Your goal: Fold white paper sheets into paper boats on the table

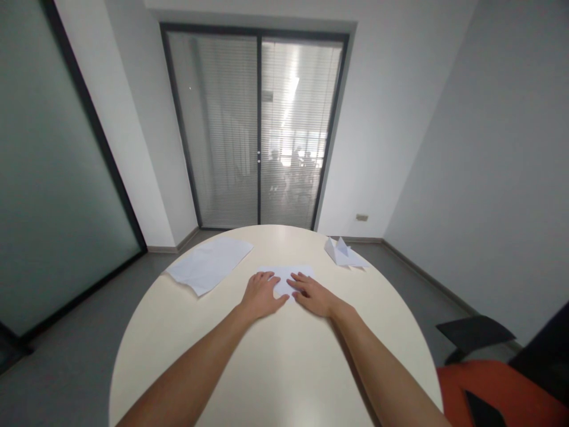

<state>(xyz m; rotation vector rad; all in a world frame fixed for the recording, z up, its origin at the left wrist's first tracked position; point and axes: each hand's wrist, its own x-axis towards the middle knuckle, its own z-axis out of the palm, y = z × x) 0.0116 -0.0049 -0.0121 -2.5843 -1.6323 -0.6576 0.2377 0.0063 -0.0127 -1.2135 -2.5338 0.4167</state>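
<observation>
White rectangular paper piece: laid flat at the lower centre of the frame, on the round cream tabletop; partly covered by both hands.
Left hand: fingers extended, slightly parted, unclenched; the paper's left part is touched, palm down.
Right hand: fingers extended, loosely spread, unclenched; the paper's right part is touched by the fingertips.
Large white paper sheet: placed left of centre.
Folded white paper form: placed right of centre, peaks raised.
</observation>
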